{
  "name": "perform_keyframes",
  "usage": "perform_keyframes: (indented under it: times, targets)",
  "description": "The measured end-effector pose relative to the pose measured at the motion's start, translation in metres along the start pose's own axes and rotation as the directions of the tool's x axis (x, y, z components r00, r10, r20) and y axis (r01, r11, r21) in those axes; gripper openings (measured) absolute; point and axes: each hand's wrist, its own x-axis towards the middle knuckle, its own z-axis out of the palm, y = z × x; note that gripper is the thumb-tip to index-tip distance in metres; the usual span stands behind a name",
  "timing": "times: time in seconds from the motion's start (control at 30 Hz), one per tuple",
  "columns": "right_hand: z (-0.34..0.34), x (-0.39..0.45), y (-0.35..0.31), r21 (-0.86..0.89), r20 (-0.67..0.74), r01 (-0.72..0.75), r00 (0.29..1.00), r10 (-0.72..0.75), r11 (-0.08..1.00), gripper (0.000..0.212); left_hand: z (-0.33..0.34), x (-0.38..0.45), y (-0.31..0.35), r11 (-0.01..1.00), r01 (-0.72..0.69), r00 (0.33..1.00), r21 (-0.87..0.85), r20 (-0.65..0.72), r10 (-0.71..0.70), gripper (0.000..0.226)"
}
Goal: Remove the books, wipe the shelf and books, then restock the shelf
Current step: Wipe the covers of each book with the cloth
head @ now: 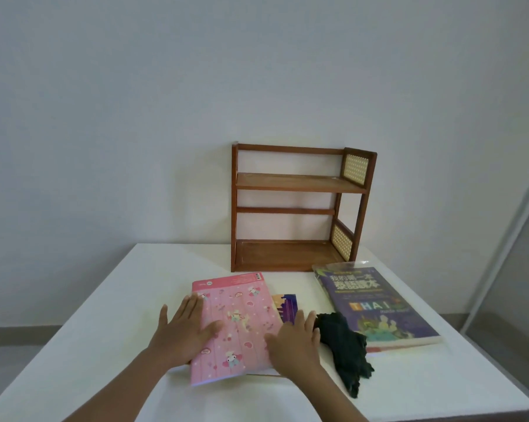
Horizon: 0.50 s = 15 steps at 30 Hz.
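A small two-tier wooden shelf (pixel 299 184) stands bare at the back of the white table (pixel 111 300). A pink book (pixel 238 324) lies flat in front of me, covering another book (pixel 286 306) whose purple and orange corner shows. My left hand (pixel 185 327) rests flat on the pink book's left edge, fingers spread. My right hand (pixel 293 339) lies flat on its right edge, fingers together, touching a dark green cloth (pixel 345 348). A large purple book (pixel 375 303) lies flat to the right, the cloth overlapping its near corner.
The white wall stands directly behind the shelf. The table's right edge runs just beyond the purple book. A pale frame or door (pixel 506 226) stands at the far right. Grey floor shows on the left.
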Motion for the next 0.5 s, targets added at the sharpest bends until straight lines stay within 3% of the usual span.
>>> perform_keyframes:
  times: [0.13, 0.23, 0.3, 0.37, 0.43, 0.5]
  targets:
    - [-0.017, 0.008, -0.008, 0.180, 0.003, -0.118, 0.993, 0.119, 0.977, 0.025, -0.002, -0.001, 0.000, 1.000, 0.013, 1.000, -0.023, 0.011, -0.013, 0.107]
    - [-0.039, 0.008, -0.010, 0.376, 0.019, -0.034, 0.999, 0.029, 0.926, 0.011, -0.004, -0.004, -0.003, 0.997, -0.040, 0.999, -0.067, 0.009, 0.041, 0.086]
    - [-0.054, 0.009, -0.012, 0.585, 0.035, -0.003, 0.999, -0.022, 0.811, 0.005, -0.010, -0.006, -0.007, 0.967, -0.069, 0.998, -0.245, -0.020, 0.066, 0.071]
    - [-0.072, 0.009, -0.014, 0.764, 0.066, -0.031, 0.997, -0.029, 0.645, 0.017, -0.020, -0.013, -0.016, 0.892, -0.080, 0.995, -0.446, -0.088, 0.045, 0.047]
    - [-0.089, 0.014, -0.012, 0.889, 0.097, -0.053, 0.993, -0.073, 0.454, 0.028, -0.026, -0.019, -0.029, 0.920, -0.216, 0.966, -0.326, -0.210, 0.153, 0.079]
    - [-0.105, 0.014, -0.011, 0.949, 0.143, -0.097, 0.980, -0.137, 0.299, 0.031, -0.026, -0.024, -0.030, 0.917, -0.369, 0.865, -0.150, -0.416, 0.280, 0.088]
